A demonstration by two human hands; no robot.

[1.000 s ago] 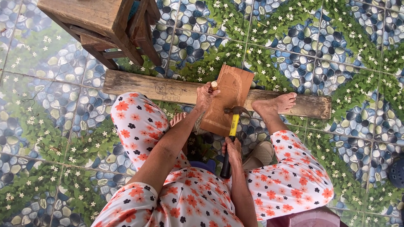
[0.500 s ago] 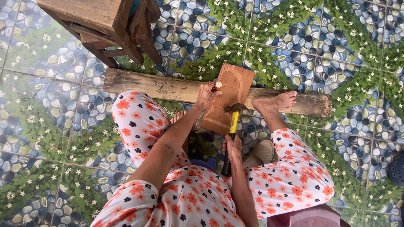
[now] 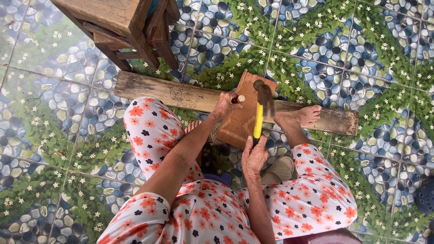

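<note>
— What lies out past the hands?

— A long weathered plank point(image 3: 181, 92) runs across the pebble-patterned tile floor point(image 3: 361, 68), with a wooden stool point(image 3: 122, 22) beyond it, up and left of the left hand. A bare foot point(image 3: 300, 117) rests on the plank, just right of the hammer.

— And on the plank?

— A reddish carved wood panel point(image 3: 242, 119) leans over it, between the two hands.

— The right hand?

— The right hand point(image 3: 254, 156) is wrapped tight round the grip of a yellow-handled hammer point(image 3: 260, 113), whose dark head is above the panel.

— The left hand?

— The left hand point(image 3: 226, 105) has its fingers pinched round a small wooden-handled chisel point(image 3: 238, 98), at the panel's left edge.
</note>
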